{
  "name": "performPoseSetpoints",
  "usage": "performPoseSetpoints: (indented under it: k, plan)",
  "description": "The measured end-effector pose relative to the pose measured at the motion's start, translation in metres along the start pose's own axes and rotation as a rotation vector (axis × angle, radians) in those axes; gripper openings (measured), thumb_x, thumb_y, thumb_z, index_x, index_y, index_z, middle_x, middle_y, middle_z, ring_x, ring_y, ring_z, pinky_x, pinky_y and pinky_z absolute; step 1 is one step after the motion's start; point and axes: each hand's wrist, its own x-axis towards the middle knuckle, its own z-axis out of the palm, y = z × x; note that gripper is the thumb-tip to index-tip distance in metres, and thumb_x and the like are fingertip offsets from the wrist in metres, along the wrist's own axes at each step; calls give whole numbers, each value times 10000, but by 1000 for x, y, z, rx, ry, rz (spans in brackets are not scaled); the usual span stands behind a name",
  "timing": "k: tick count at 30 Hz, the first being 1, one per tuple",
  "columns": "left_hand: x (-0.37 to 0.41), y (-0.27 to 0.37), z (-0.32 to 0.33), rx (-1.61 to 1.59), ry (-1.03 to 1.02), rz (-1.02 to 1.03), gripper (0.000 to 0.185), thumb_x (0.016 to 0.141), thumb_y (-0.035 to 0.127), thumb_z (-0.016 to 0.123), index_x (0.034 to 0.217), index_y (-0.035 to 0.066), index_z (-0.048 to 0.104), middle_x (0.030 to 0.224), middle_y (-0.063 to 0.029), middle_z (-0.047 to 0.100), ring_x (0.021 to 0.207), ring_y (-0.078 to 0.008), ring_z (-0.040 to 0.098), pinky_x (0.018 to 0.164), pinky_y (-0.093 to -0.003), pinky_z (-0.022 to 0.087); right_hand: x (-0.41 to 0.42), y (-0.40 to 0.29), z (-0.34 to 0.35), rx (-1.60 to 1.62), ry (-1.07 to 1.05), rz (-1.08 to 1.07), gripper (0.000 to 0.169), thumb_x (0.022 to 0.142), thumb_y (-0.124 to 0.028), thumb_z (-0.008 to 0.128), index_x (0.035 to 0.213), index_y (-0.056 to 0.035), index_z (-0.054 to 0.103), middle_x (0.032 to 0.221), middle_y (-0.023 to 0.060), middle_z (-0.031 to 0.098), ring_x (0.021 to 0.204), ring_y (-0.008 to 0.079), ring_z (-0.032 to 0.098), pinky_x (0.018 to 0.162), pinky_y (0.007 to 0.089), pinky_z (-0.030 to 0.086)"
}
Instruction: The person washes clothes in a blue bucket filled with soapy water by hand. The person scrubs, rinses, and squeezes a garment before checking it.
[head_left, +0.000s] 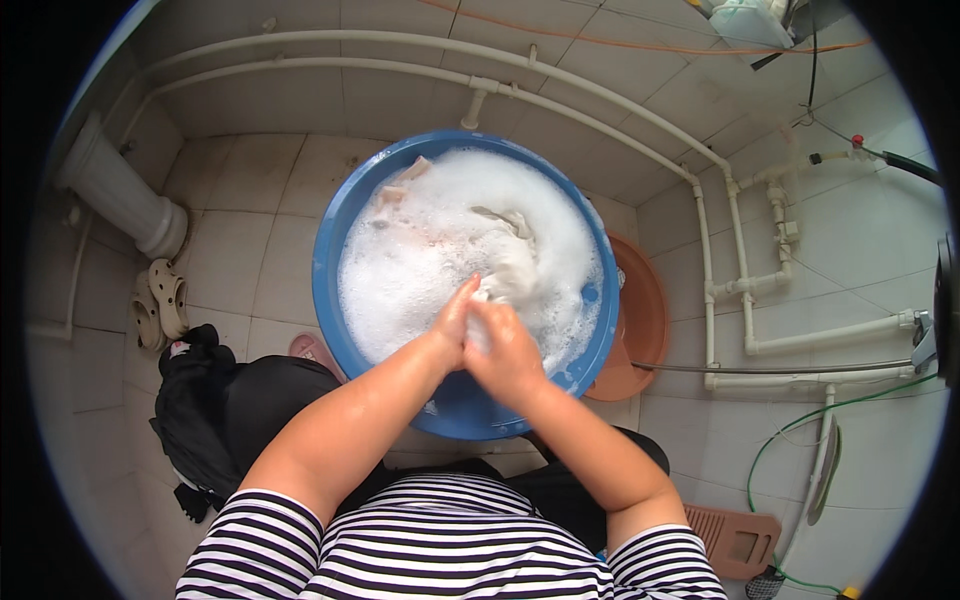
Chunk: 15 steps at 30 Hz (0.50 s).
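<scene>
Straight ahead on the tiled floor stands a large blue plastic basin (327, 247), filled with white suds (405, 300). My left hand (452, 322) and my right hand (506, 349) meet over its near side, both closed around a bunched end of wet white cloth (516, 262). From my fingers the cloth trails up and away into the foam, and the rest of it is hidden there. A pinkish piece of fabric (394, 193) pokes out of the suds at the far left. Both hands look wet.
An orange-brown basin (651, 315) sits partly behind the blue one. White pipes (709, 277) line the walls. At lower right are a brown washboard (731, 532) and a green hose (759, 457). Beige clogs (166, 296) lie left, near a white pedestal (127, 187).
</scene>
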Motion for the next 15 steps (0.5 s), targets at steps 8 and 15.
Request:
performPoseSetpoints:
  k: [8,15]
  plan:
    - [2,-4,-25,-103,-241,-93,236,873,319,512,840,92,569,727,-65,596,643,-204,582,587,-335,489,1,-30,12,-13,252,-451,167,661,-205,663,670,-101,534,763,75,550,638,272,504,590,366,437]
    - [-25,-18,-4,-57,75,74,232,900,311,489,893,91,564,861,-84,607,702,-207,587,625,-359,493,8,19,39,48,302,-32,235,753,-154,604,564,-68,494,591,126,497,526,319,502,493,413,409]
